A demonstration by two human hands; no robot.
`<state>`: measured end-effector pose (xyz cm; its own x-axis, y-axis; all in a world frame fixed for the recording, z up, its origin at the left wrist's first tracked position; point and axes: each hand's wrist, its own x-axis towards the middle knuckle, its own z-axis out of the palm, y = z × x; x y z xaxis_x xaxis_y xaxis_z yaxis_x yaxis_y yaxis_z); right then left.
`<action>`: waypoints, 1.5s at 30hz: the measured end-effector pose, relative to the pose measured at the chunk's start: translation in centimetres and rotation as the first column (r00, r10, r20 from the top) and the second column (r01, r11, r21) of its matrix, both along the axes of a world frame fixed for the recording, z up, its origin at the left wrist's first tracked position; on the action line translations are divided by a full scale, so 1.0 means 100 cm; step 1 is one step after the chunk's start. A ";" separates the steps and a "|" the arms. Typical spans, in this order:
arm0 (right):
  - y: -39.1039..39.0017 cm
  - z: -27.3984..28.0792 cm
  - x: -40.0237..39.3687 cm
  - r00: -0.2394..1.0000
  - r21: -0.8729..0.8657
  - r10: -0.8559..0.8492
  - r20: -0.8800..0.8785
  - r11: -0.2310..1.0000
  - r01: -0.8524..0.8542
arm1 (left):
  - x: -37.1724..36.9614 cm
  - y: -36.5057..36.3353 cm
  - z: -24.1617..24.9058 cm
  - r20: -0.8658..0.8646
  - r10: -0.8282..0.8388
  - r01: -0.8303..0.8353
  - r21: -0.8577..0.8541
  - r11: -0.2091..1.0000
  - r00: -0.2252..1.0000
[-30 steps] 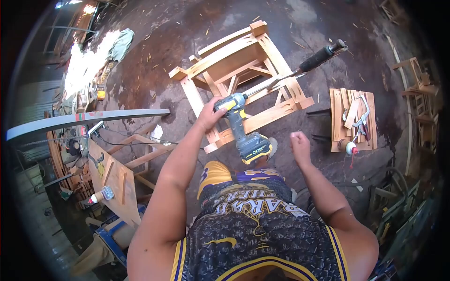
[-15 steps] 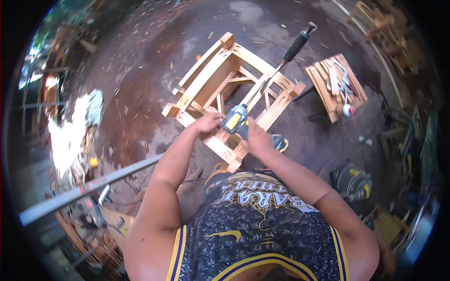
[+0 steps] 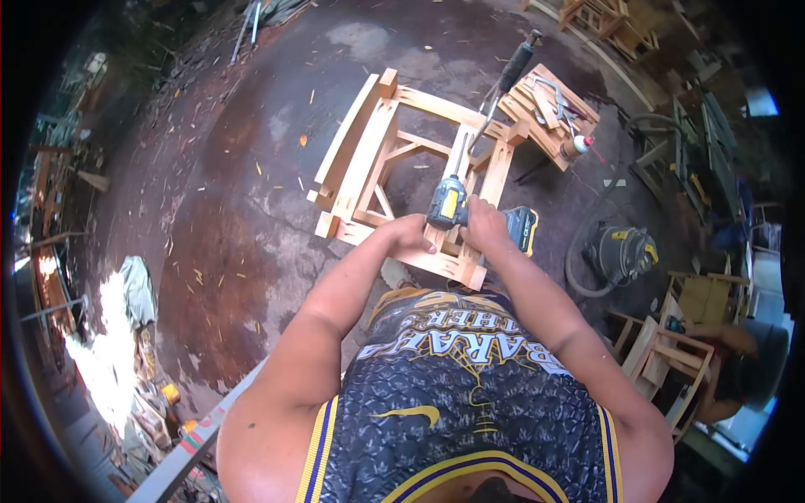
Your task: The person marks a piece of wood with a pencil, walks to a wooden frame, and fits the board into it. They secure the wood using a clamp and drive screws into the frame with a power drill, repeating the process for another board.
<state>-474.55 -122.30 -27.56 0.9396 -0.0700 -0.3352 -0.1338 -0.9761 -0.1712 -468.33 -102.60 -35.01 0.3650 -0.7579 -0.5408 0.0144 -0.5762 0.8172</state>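
In the head view, a pale wooden frame [image 3: 366, 159] with corner blocks and slanted braces lies in front of me. My right hand [image 3: 486, 225] is wrapped around the handle of a cordless impact driver [image 3: 449, 201], whose battery sticks out to the right. The driver's nose points away from me over the frame's right part; its tip is hard to make out. Curled over the near rail, just left of the driver, is my left hand [image 3: 406, 235], its thumb showing. A bar clamp [image 3: 515, 69] with a black handle rises from the frame's right rails.
Right of the frame, a small wooden stand [image 3: 549, 113] bears wood strips, a metal tool and a white bottle [image 3: 577, 147]. A shop vacuum [image 3: 625, 251] with its hose stands farther right. Another person [image 3: 725, 352] is beside a wooden piece [image 3: 667, 356] at lower right. Wood scraps litter the floor.
The view has turned, bringing the vacuum and another person into sight. My left hand has shifted from the driver's side down onto the near rail. My right hand still holds the driver.
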 end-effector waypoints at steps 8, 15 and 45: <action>0.004 0.011 0.002 1.000 -0.040 -0.012 -0.005 0.999 0.011 | 0.006 -0.002 -0.006 0.010 -0.075 0.075 0.013 0.997 0.997; 0.005 0.007 0.000 0.999 -0.018 -0.041 0.015 0.999 0.041 | 0.005 -0.002 -0.005 0.051 -0.060 0.059 0.017 0.998 0.997; 0.007 0.011 0.002 0.997 0.009 -0.065 -0.030 0.998 0.066 | 0.005 -0.001 0.011 0.041 -0.057 0.059 -0.047 0.997 0.998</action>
